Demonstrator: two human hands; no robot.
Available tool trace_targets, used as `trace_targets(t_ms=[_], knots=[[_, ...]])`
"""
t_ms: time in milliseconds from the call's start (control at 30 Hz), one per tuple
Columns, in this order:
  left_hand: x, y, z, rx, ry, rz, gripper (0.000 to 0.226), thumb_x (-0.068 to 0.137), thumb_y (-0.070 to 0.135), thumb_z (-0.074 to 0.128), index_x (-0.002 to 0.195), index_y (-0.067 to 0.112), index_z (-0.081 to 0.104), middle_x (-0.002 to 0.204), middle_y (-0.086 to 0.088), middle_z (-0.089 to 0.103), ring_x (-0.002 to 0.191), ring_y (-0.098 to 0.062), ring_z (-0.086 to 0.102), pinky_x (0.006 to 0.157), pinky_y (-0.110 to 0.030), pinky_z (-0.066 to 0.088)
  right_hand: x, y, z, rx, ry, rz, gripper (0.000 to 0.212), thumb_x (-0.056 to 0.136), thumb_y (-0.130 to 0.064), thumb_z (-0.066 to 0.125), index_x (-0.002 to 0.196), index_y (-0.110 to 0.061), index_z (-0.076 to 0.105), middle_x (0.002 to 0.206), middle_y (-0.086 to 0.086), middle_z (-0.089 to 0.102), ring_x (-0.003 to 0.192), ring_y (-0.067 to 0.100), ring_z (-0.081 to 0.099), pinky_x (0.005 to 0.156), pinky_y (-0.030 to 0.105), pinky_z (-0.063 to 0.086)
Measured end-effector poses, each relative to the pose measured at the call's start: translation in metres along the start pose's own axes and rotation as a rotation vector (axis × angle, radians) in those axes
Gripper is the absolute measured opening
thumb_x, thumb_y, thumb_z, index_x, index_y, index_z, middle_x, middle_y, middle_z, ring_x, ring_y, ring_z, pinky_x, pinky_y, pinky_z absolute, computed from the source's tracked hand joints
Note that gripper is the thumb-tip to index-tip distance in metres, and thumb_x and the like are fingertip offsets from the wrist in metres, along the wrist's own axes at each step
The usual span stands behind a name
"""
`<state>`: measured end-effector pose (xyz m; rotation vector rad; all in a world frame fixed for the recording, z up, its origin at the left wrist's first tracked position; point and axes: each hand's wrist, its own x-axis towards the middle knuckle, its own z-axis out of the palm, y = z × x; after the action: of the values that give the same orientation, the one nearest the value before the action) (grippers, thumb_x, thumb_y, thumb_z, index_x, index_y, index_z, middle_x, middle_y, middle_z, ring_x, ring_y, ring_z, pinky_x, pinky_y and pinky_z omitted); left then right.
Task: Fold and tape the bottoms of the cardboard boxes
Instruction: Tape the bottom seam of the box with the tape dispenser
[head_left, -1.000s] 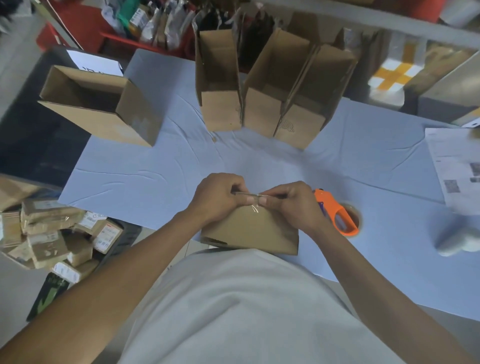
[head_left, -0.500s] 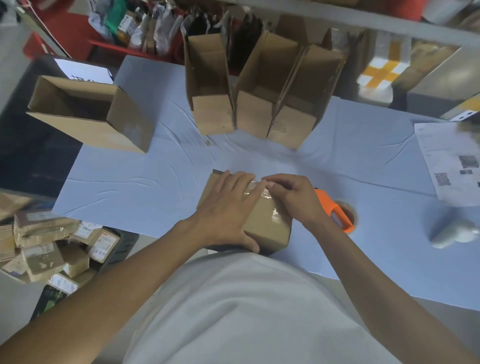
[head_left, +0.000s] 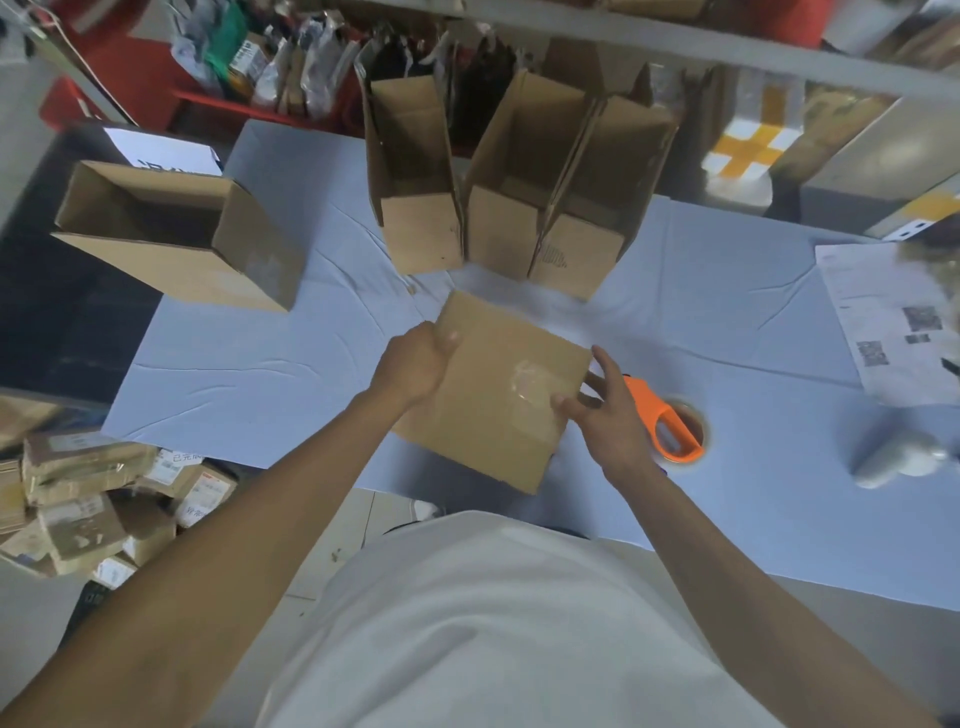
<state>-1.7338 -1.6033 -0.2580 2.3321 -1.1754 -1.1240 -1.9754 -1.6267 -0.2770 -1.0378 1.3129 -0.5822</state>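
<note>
Two hands hold one box (head_left: 493, 395) over our blue table (head_left: 260, 374). Our left hand (head_left: 413, 361) grips its left edge, thumb curled onto the top face. Clear tape (head_left: 532, 387) shines between our hands. Our right hand (head_left: 605, 410) touches the right edge with fingers spread and straight. Just right of it lies the orange dispenser (head_left: 662, 421).

The brown cardboard box (head_left: 488, 395) looks dull with a shiny patch of clear tape (head_left: 530, 384), the blue tablecloth (head_left: 311, 364) is soft wrinkled cloth, and the orange tape dispenser (head_left: 662, 423) is smooth plastic
</note>
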Motion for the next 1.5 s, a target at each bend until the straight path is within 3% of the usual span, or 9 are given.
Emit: trace_targets(t_ms=[67,133,233,367,633,767,967,1233,1500], knots=[[0.002,-0.010,0.010,-0.021,-0.063,-0.036,0.058,0.099,0.037,0.043,0.152,0.025,0.023,0.111,-0.011,0.059,0.094,-0.030,0.058,0.078,-0.036,0.047,0.002,0.006,0.002,-0.038,0.059,-0.043,0.072,0.084,0.003,0.067,0.145,-0.024,0.039,0.131,-0.004,0.058,0.119,0.015,0.058,0.087,0.025,0.051],[-0.001,-0.011,0.018,0.023,-0.128,0.027,0.085,0.095,0.031,0.054,0.155,0.036,-0.007,0.140,-0.015,0.047,0.111,-0.033,0.056,0.086,-0.034,0.045,0.003,0.010,0.003,-0.160,0.046,-0.085,0.065,0.081,0.001,0.069,0.134,-0.028,0.049,0.122,-0.018,0.060,0.112,0.008,0.060,0.086,0.028,0.053],[-0.002,-0.004,0.029,0.184,-0.132,0.133,0.105,0.081,0.043,0.070,0.153,0.043,-0.006,0.162,-0.012,-0.012,0.148,-0.036,0.010,0.110,-0.046,0.030,0.003,0.008,0.001,-0.231,0.010,-0.099,0.072,0.080,0.000,0.071,0.136,-0.036,0.043,0.114,-0.024,0.056,0.102,0.007,0.062,0.076,0.022,0.053],[0.001,0.002,0.033,0.406,-0.073,0.203,0.109,0.072,0.062,0.072,0.153,0.042,0.002,0.157,-0.005,-0.032,0.147,-0.034,-0.019,0.115,-0.056,0.017,0.006,0.002,-0.002,-0.285,0.024,-0.049,0.077,0.079,-0.006,0.076,0.142,-0.032,0.039,0.106,-0.005,0.058,0.092,0.016,0.063,0.063,0.017,0.051],[0.000,0.005,0.037,0.482,-0.008,0.347,0.100,0.075,0.069,0.063,0.154,0.033,0.015,0.163,-0.011,-0.011,0.148,-0.034,-0.016,0.118,-0.053,0.005,0.009,0.009,-0.002,-0.343,0.058,-0.088,0.076,0.079,-0.008,0.076,0.143,-0.032,0.043,0.098,-0.012,0.057,0.090,0.015,0.061,0.070,0.022,0.053],[0.004,0.017,0.045,0.602,0.048,0.568,0.090,0.073,0.069,0.065,0.145,0.026,0.032,0.146,-0.014,0.032,0.142,-0.031,0.023,0.117,-0.049,0.010,0.016,0.009,-0.006,-0.352,0.079,-0.117,0.061,0.086,-0.004,0.068,0.140,-0.026,0.051,0.103,-0.015,0.061,0.086,0.003,0.059,0.075,0.014,0.050],[0.012,0.025,0.040,0.470,-0.025,0.232,0.098,0.068,0.078,0.062,0.143,0.027,0.025,0.124,-0.012,0.041,0.112,-0.033,0.049,0.084,-0.042,0.041,0.039,-0.002,-0.002,-0.577,0.051,-0.198,0.032,0.093,-0.016,0.059,0.124,-0.020,0.063,0.114,-0.004,0.068,0.105,0.017,0.061,0.092,0.029,0.044],[0.025,0.012,0.040,0.054,-0.256,0.206,0.112,0.081,0.040,0.074,0.152,0.039,-0.012,0.144,-0.016,0.035,0.129,-0.035,0.042,0.108,-0.047,0.037,0.064,-0.011,0.006,-0.621,-0.072,-0.166,0.029,0.092,-0.016,0.058,0.118,-0.025,0.067,0.116,-0.005,0.069,0.113,0.016,0.060,0.101,0.039,0.044],[0.029,0.008,0.046,0.051,-0.193,0.217,0.068,0.070,0.045,0.082,0.123,0.023,0.045,0.122,-0.004,0.034,0.111,-0.023,0.046,0.091,-0.032,0.042,0.059,-0.012,0.015,-0.826,-0.165,-0.194,0.037,0.077,-0.042,0.075,0.113,-0.036,0.066,0.102,-0.018,0.069,0.092,0.006,0.058,0.089,0.030,0.042]])
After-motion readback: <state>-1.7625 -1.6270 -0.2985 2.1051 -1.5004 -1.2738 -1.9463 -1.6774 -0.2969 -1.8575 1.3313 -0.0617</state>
